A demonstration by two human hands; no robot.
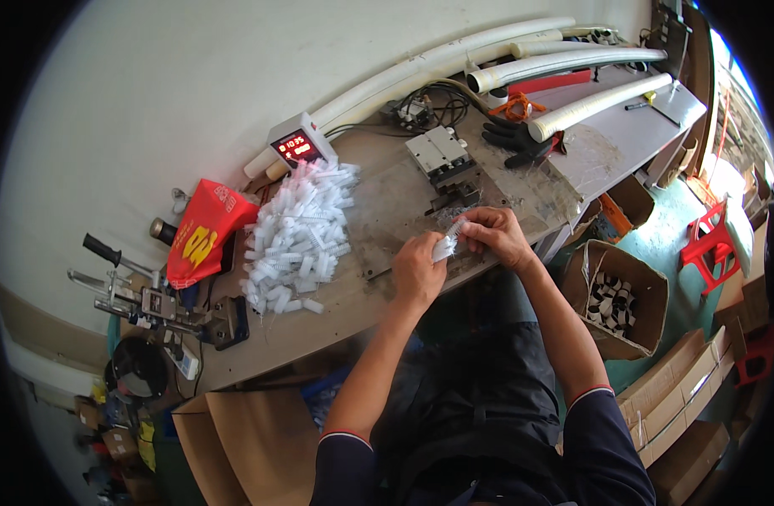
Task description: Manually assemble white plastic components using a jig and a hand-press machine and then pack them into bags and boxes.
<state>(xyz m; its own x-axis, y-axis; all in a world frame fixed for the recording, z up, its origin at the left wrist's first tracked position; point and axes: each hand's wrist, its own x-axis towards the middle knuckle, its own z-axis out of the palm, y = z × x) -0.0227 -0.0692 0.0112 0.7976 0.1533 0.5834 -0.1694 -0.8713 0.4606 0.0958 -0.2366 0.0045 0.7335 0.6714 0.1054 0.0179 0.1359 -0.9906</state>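
Observation:
Both of my hands meet over the bench's front edge, in front of a small metal machine (442,160). A short white ribbed plastic piece (445,246) sits between them. My left hand (418,268) is closed round its lower end. At its upper end, the fingers of my right hand (497,238) pinch it; the fingertips partly hide it. To the left lies a heap of similar white ribbed pieces (301,236). Behind the heap stands a white counter box (303,142) with a red lit display.
A red bag (206,232) and a lever press (163,299) stand left on the bench (353,295). Long pale hoses (602,105) and a black glove (519,139) lie at the back right. Cardboard boxes (615,291) and a red stool (716,244) are on the floor.

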